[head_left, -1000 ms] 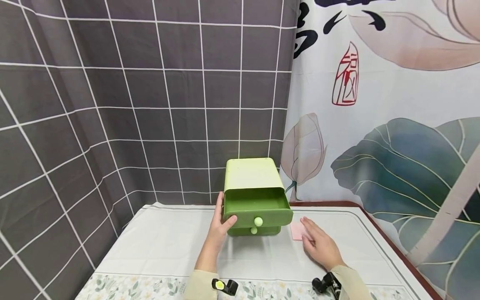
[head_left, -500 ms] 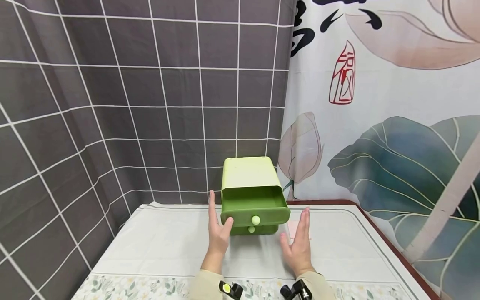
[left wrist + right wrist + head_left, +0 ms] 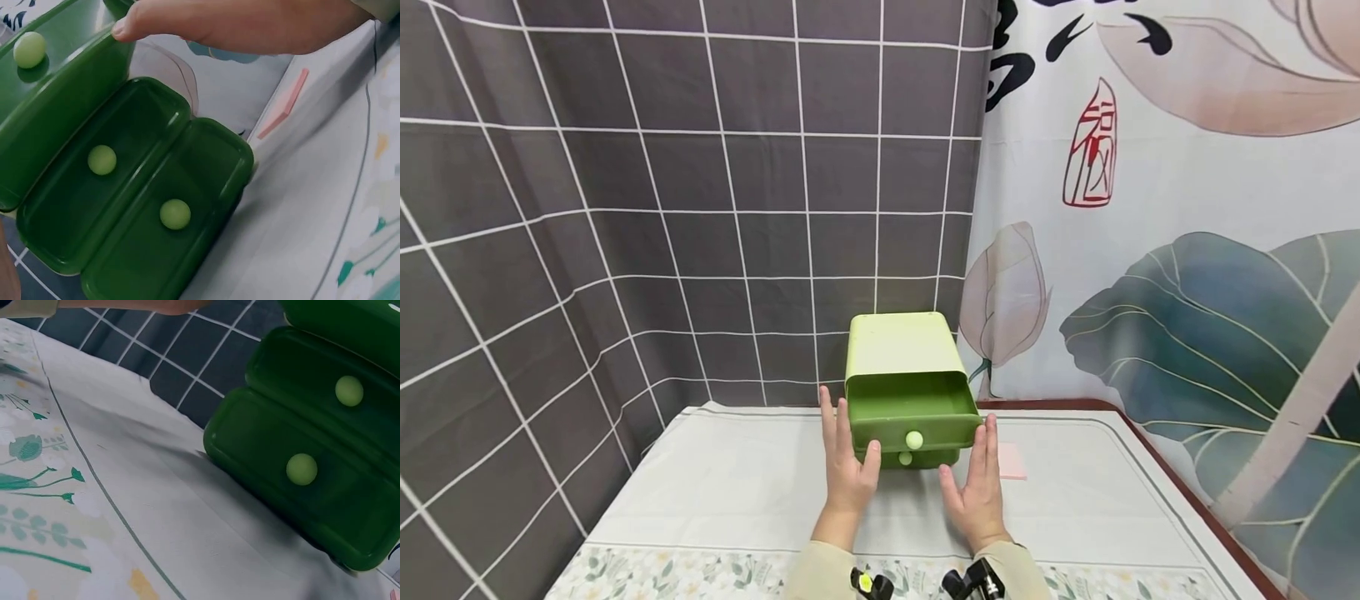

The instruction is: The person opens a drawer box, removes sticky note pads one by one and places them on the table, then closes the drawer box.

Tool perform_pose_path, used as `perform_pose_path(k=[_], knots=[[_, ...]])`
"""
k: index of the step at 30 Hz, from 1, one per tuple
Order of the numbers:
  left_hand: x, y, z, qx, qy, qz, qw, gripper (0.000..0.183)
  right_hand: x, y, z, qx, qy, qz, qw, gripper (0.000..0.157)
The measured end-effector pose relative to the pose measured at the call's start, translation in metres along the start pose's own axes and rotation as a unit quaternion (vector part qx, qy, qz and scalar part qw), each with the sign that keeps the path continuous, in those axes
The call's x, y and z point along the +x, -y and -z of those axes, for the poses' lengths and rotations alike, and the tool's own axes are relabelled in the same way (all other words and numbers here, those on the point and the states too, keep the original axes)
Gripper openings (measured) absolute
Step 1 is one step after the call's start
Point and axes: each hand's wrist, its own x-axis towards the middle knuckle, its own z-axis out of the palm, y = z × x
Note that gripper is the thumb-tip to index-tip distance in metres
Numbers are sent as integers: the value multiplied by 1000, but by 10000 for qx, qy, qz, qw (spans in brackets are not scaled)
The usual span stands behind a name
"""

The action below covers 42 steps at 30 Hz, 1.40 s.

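A small desktop drawer unit with a pale green casing (image 3: pixel 906 343) stands at the back of the table. Its dark green top drawer (image 3: pixel 880 435) is pulled out and looks bare inside. Below it, two lower drawers with round knobs (image 3: pixel 175 214) are closed. My left hand (image 3: pixel 844 479) is at the drawer's left front, fingers straight and pointing up, thumb overlapping the drawer front in the head view. At the right front corner, my right hand (image 3: pixel 977 500) has straight fingers right at the drawer's edge. Neither hand grips anything.
A pink square pad of paper (image 3: pixel 1011 461) lies on the table right of the unit. A white cloth (image 3: pixel 737 483) with a floral border covers the table. A grey checked curtain (image 3: pixel 700 208) hangs behind and left, a printed lotus curtain (image 3: pixel 1150 333) at right.
My right hand has left the pink pad and come left to the drawer's right front corner. My left hand has come off the unit's side and moved slightly toward its front.
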Motion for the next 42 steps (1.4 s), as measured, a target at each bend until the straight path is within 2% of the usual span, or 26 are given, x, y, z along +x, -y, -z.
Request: perform_pose_path(k=[8, 20, 24, 29, 36, 42], knots=[[-12, 24, -6, 277, -31, -296, 9992, 88, 1, -3, -6, -19, 22, 20, 10000, 80], [-10, 30, -7, 651, 109, -569, 9962, 83, 3, -6, -8, 35, 144, -4, 9999, 84], [-12, 29, -5, 1142, 393, -247, 9924, 76, 4, -6, -9, 1, 278, -84, 9996, 84], [-17, 28, -4, 1646, 911, 260, 9818, 70, 7, -5, -10, -69, 476, -159, 9987, 84], [-15, 26, -3, 1901, 1263, 505, 9723, 71, 9, -4, -10, -203, 691, -471, 9963, 85], [-15, 24, 0, 2262, 1630, 794, 9571, 70, 10, -3, -7, -301, 1034, -736, 9915, 87]])
